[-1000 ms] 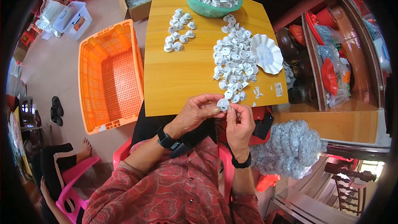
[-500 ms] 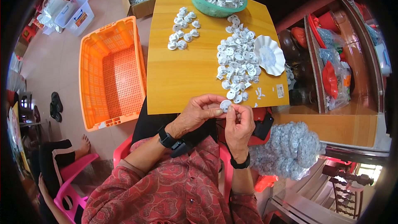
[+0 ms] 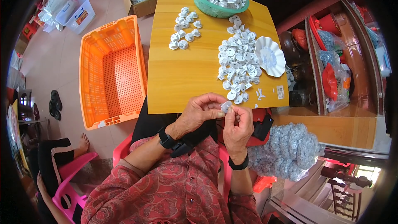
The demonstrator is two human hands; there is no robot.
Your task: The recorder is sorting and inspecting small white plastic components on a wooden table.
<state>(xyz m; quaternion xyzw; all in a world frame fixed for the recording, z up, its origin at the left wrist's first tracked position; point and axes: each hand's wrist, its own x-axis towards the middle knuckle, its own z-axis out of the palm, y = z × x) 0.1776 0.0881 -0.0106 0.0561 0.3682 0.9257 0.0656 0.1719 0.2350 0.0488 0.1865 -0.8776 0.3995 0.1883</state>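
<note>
At the near edge of the table (image 3: pixel 182 83), pinching a white disc (image 3: pixel 226 106) in the grip of left hand (image 3: pixel 201 111) and right hand (image 3: pixel 238 129), near the pile of white parts (image 3: pixel 239 60).

Held disc (image 3: pixel 226 106): plastic, smooth. Piled pieces (image 3: pixel 238 56): same hard plastic look. Counter (image 3: pixel 182 79): wood-grain top, smooth, satin sheen. Green basin (image 3: pixel 215 12): plastic, slightly glossy. Fluted dish (image 3: pixel 277 69): smooth, plastic-looking. Orange crate (image 3: pixel 90 68): plastic, perforated. Carton (image 3: pixel 145 8): matt cardboard. Shirt (image 3: pixel 166 191): matt cloth. Floor (image 3: pixel 45 70): smooth tile, low gloss. Bag (image 3: pixel 286 149) near the counter: thin clear plastic film, shiny
</note>
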